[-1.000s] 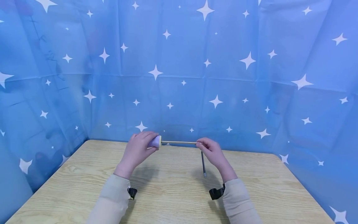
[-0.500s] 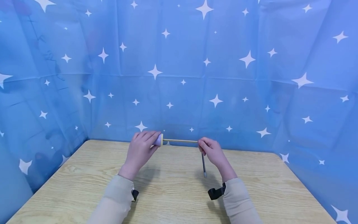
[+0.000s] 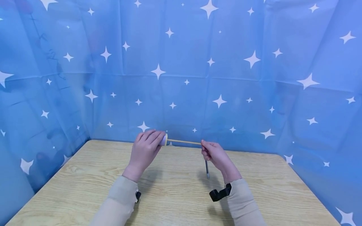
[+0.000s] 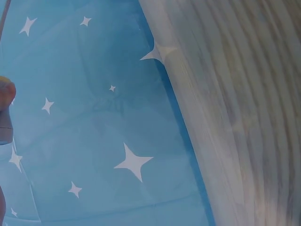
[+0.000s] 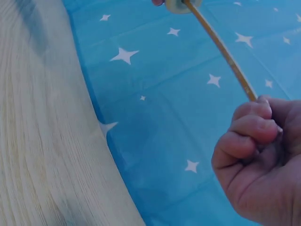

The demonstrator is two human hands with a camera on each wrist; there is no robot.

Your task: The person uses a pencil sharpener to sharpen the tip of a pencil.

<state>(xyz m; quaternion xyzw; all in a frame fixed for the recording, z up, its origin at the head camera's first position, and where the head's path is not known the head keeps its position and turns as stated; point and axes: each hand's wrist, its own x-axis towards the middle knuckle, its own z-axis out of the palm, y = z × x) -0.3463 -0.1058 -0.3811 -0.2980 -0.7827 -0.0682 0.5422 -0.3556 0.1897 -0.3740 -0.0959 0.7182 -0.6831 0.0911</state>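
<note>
My left hand (image 3: 143, 153) grips a lavender cylinder (image 3: 163, 140) with a pale yellow rim, fingers over its top. From the rim's face, a slim golden-yellow pencil-like stick (image 3: 183, 141) runs right to my right hand (image 3: 216, 155). The thumb and fingers there pinch the stick's far end. In the right wrist view the stick (image 5: 225, 54) goes from the curled fingers up to the round rim (image 5: 178, 6); the end inside is hidden. The left wrist view catches only a fingertip (image 4: 6, 92) and part of the cylinder (image 4: 4, 129) at its left edge.
A dark pencil (image 3: 207, 171) with a silvery end shows below the right hand, its upper part hidden. The light wood table (image 3: 172, 185) reaches back to a blue curtain (image 3: 183, 103) with white stars. Black wrist cameras (image 3: 219, 195) stick out from the sleeves.
My left hand has shifted slightly right and up with the cylinder. My right hand has turned about the stick, its fingers curling further under, and the stick now slopes slightly down to the right.
</note>
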